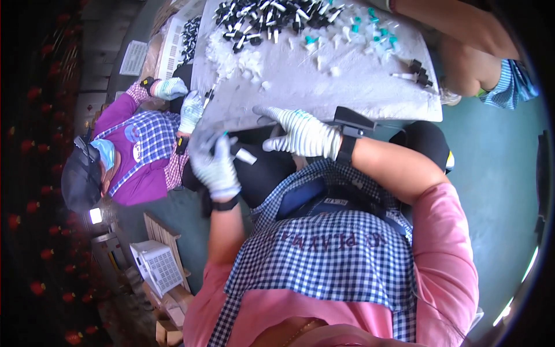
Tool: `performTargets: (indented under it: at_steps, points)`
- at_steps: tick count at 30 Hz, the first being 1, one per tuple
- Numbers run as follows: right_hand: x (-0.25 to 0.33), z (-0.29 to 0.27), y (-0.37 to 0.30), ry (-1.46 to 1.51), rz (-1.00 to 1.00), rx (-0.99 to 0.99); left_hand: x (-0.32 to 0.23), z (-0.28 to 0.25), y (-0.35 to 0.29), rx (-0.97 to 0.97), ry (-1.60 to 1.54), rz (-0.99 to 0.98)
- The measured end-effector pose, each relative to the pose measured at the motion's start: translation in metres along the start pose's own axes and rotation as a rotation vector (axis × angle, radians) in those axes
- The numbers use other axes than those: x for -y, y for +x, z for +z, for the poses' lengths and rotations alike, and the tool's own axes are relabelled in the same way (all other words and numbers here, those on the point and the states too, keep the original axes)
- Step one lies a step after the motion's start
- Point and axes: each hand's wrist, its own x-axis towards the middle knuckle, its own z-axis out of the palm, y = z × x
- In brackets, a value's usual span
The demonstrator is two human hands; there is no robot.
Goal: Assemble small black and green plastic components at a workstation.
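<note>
My left hand [216, 168], in a white glove, is raised over my lap at the table's near edge, its fingers partly blurred. It is closed on a small black-and-white plastic part [245, 156], whose white end sticks out to the right. A speck of teal shows by its fingertips. Opposite it, my right hand [303, 132], in a striped white glove, points left with forefinger and thumb apart; nothing shows in it. Beyond both hands, a heap of black-and-white plastic parts [272, 20] lies on the pale tabletop [289, 87], next to loose white pieces [240, 63].
Teal pieces [378, 32] are scattered at the far right, near another person's arm [462, 29]. A cluster of black parts [419, 74] lies by the right edge. On the left, a co-worker's gloved hands [189, 110] work close to mine. A white basket [159, 269] stands lower left.
</note>
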Motion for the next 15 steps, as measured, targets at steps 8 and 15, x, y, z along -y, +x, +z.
performTargets:
  at_steps: [8,15]
  points:
    - [0.004,-0.019,0.002,-0.204,-0.070,-0.185,0.104,-0.346,-0.114,-0.547,0.739,-0.243]
    - [-0.003,-0.024,0.007,-0.222,-0.060,-0.168,0.132,-0.455,-0.233,-0.837,0.856,-0.435]
